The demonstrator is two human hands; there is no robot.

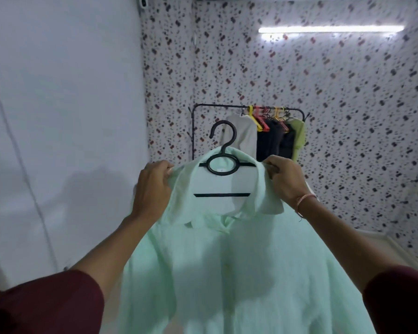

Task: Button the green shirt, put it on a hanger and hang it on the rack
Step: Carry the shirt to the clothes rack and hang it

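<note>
Against the speckled wall [348, 97], a black rack [249, 107] is hung with clothes [275, 138]. Nearer, the green shirt [227, 261], on its black hanger [223, 150], is gripped at both shoulders by the left hand [152, 189] and right hand [285, 179].

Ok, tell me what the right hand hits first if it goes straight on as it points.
Likely the dark clothes on the rack; the right hand, gripping the green shirt, looks well short, depth unclear.

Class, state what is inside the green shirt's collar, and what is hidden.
A black hanger: its hook, ring and crossbar show inside the green shirt. Fabric covers its shoulder arms.
</note>
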